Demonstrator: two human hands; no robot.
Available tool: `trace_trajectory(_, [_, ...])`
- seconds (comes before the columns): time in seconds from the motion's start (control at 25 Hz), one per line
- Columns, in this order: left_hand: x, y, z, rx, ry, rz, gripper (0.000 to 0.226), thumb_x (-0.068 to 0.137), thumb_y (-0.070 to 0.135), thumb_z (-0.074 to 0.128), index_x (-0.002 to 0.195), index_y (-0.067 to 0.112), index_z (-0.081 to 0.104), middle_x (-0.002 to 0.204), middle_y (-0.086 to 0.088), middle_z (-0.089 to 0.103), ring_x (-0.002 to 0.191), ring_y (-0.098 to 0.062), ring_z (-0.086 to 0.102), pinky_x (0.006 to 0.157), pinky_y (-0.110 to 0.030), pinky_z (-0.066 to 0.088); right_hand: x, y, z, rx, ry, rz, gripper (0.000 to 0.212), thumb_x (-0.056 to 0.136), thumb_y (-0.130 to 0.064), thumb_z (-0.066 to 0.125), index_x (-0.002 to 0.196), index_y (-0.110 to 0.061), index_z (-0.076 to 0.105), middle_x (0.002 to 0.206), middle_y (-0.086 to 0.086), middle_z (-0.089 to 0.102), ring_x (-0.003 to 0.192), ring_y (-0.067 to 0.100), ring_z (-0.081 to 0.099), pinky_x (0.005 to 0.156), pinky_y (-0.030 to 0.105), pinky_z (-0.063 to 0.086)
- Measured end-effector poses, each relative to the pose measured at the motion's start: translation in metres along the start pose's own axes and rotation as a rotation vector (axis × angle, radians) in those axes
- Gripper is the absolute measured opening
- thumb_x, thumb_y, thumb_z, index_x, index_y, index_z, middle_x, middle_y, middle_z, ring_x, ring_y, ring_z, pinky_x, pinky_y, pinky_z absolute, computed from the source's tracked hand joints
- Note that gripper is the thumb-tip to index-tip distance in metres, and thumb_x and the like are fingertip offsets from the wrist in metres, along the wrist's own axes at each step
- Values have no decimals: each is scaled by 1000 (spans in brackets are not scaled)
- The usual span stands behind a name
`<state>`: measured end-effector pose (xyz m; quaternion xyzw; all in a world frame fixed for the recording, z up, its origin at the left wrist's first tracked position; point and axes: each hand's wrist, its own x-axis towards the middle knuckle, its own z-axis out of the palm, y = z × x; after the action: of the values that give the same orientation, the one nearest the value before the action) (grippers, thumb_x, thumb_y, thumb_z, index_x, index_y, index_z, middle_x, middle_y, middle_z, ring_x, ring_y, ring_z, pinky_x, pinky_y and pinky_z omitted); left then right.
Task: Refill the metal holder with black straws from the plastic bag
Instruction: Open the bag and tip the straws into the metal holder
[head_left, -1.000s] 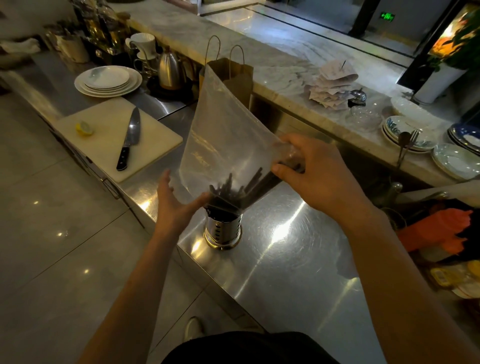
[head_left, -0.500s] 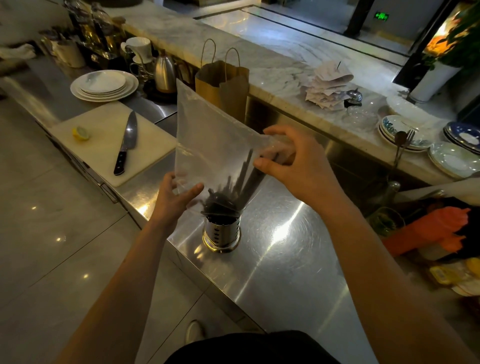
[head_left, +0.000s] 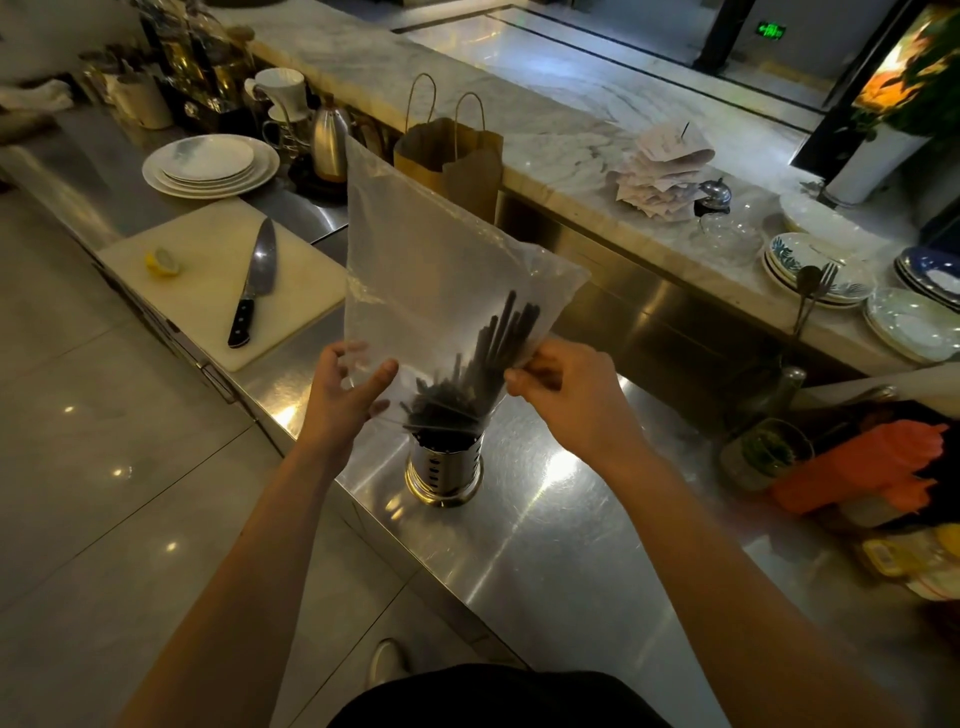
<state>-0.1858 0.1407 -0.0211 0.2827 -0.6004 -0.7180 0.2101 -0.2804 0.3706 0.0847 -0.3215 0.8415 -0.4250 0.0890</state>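
- Two bare hands held the plastic bag (head_left: 441, 270) mouth-down over the metal holder (head_left: 443, 467), which stood upright on the steel counter (head_left: 571, 545) near its front edge.
- The left hand (head_left: 343, 400) pinched the bag's lower left edge between thumb and fingers; the right hand (head_left: 566, 395) had its fingertips closed on the lower right edge, just beside the straws.
- The black straws (head_left: 478, 364) sat bunched inside the bag, leaning right, their lower ends at the holder's rim; whether any had dropped in, I could not tell.
- To my eye the bag was thin, limp and slippery, so the edges near the mouth looked the sensible place to hold it.
- The straws seemed light and stiff, likely to slide out all at once and scatter if the mouth gaped wide of the rim.
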Motion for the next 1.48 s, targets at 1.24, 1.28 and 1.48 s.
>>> trace_trajectory(1.24, [-19, -3, -3, -74, 26, -28, 27, 91, 23, 66, 111, 25, 49, 112, -4, 60, 95, -22, 62, 64, -27, 49, 1, 6, 21, -56, -47, -1, 16, 91, -20, 65, 106, -17, 65, 98, -1, 71, 91, 10, 66, 89, 29, 54])
trace_trajectory(1.28, [-19, -3, -3, -80, 23, -30, 26, 91, 23, 66, 110, 24, 48, 110, -3, 60, 94, -21, 62, 64, -27, 48, 0, 8, 23, -73, -58, 11, 16, 91, -21, 64, 107, -17, 65, 99, 0, 72, 92, 11, 67, 90, 31, 54])
trace_trajectory(1.48, [-21, -1, -3, -95, 28, -24, 25, 91, 23, 65, 109, 24, 49, 109, -2, 60, 93, -20, 63, 66, -28, 49, 0, 7, 26, -94, 9, -24, 14, 91, -22, 64, 103, -15, 68, 95, 1, 74, 86, 12, 68, 87, 29, 56])
